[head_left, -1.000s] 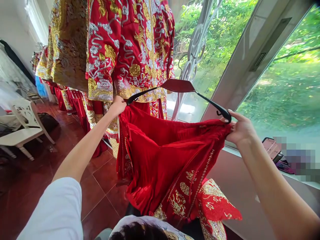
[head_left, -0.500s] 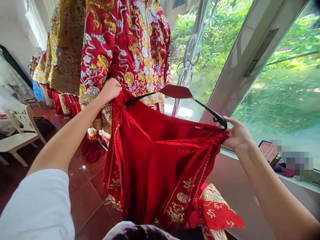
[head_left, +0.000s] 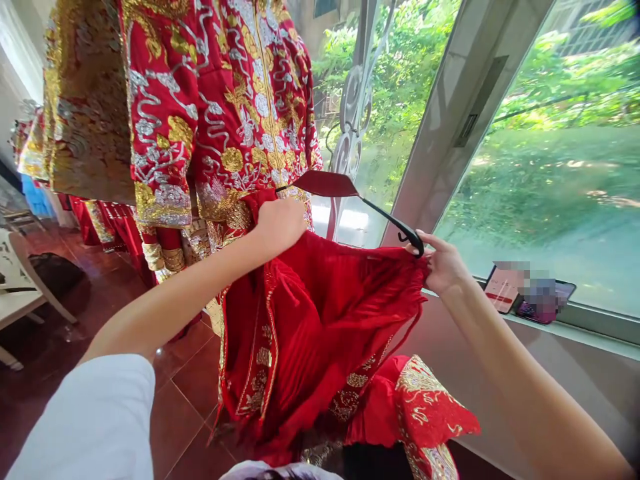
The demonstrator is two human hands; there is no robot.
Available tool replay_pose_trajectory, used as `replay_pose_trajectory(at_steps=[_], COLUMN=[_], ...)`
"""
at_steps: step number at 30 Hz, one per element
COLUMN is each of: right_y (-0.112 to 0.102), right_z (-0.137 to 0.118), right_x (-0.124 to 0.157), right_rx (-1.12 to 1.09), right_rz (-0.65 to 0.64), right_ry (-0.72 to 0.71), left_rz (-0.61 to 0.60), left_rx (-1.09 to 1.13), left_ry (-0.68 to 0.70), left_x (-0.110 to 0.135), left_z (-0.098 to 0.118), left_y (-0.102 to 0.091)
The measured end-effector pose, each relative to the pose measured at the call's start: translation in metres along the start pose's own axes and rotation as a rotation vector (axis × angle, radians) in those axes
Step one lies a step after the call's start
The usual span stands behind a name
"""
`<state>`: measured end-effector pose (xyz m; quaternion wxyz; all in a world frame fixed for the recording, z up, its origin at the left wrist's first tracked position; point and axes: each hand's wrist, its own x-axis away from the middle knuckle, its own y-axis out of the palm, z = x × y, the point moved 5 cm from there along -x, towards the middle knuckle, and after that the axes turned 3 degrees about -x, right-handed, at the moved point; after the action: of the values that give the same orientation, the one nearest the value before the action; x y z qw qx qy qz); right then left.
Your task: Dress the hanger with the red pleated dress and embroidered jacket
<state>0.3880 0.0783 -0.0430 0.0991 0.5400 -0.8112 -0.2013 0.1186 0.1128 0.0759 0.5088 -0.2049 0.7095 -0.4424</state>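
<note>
Between my two hands hangs a red pleated skirt (head_left: 320, 333) with gold-embroidered panels and beaded edging. Its waistband is stretched toward me, and the inside shows. My left hand (head_left: 281, 223) is closed in a fist on the left part of the waistband. A black hanger (head_left: 375, 213) with a dark red middle piece (head_left: 327, 183) lies along the waist; my left hand hides its left end. At the hanger's right end, my right hand (head_left: 444, 263) pinches the other end of the waistband, its fingers against the hanger tip.
Behind the skirt hangs a red jacket (head_left: 245, 100) with gold and silver embroidery. Another embroidered garment (head_left: 390, 407) lies low in front. Phones (head_left: 503, 287) rest on the windowsill at right. A white chair (head_left: 30, 293) stands at left on the tiled floor (head_left: 183, 407).
My left hand has moved right and inward along the hanger, and the waistband is bunched closer together. The skirt hangs looser and more folded. My right hand keeps its hold.
</note>
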Motion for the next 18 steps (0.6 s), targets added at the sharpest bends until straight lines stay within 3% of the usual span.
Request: replay_pose_trajectory(at_steps=[3, 5, 7, 12, 15, 18], right_y=[-0.003, -0.005, -0.005, -0.002, -0.004, -0.007], right_z=[0.005, 0.006, 0.004, -0.004, -0.011, -0.020], right_x=[0.004, 0.006, 0.008, 0.009, 0.011, 0.019], right_rx=[-0.135, -0.114, -0.083, -0.039, 0.119, 0.289], right_rz=[0.088, 0.104, 0.081, -0.003, -0.090, -0.264], right_ry=[0.173, 0.212, 0.218, 0.093, 0.028, -0.023], left_rz=[0.161, 0.330, 0.403, 0.317, 0.354, 0.356], left_rx=[0.034, 0.016, 0.013, 0.061, 0.117, 0.168], left_ry=[0.210, 0.387, 0.486, 0.571, 0.581, 0.578], left_x=[-0.017, -0.033, -0.049, -0.071, -0.072, -0.072], left_z=[0.046, 0.074, 0.090, 0.091, 0.087, 0.087], left_y=[-0.003, -0.006, 0.000, 0.031, 0.033, 0.029])
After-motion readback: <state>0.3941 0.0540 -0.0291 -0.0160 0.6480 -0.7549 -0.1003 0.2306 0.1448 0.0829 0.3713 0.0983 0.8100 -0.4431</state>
